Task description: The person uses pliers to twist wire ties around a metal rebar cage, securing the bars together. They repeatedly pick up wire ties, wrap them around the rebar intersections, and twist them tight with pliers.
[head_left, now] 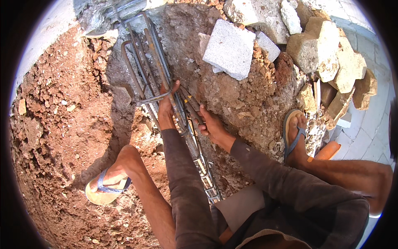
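Observation:
A long cage of steel reinforcing bars [153,45] runs from the far wall down between my legs, with bent stirrups [155,98] round it. My left hand [167,108] reaches in among the bars near one stirrup, its fingers closed around the steel and partly hidden by it. To its right, my right hand [212,124] is closed on a pair of pincers [190,103] with dark handles and yellow marks. Their jaw end lies close to the bars beside my left hand and cannot be made out clearly.
Loose reddish soil [74,124] slopes up on the left. A pale concrete block [230,49] lies on the dirt ahead, with broken stone blocks [315,45] piled at the far right. Pale paving [356,133] borders the trench. My sandalled feet [110,182] stand either side.

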`<act>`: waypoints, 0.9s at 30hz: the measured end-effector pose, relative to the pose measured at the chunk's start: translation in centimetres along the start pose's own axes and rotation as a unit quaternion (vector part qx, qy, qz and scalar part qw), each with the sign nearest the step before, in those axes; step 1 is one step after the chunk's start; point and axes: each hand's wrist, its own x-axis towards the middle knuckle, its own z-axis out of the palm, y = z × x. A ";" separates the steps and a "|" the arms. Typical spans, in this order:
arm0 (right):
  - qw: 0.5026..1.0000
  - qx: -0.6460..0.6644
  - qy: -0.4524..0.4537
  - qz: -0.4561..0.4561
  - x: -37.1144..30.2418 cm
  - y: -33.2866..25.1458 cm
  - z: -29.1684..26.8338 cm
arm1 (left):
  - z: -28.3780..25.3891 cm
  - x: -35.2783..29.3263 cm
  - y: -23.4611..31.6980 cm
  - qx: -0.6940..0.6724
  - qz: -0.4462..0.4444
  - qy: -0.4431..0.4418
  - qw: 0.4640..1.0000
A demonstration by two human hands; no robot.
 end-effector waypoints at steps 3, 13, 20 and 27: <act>0.981 0.146 -0.106 0.072 0.1 0.5 -0.7 | -0.1 -0.6 0.5 -0.049 -0.028 -0.039 0.998; 0.964 0.169 -0.201 0.043 1.3 2.2 -1.2 | -0.7 0.6 -0.4 -0.019 -0.015 -0.044 0.999; 0.847 -0.426 0.118 -0.295 0.3 2.8 0.8 | -0.3 0.2 -0.5 0.013 0.030 -0.041 0.999; 0.877 -0.377 0.117 -0.274 0.3 2.8 0.9 | -0.8 0.9 -1.4 -0.050 0.026 -0.073 0.996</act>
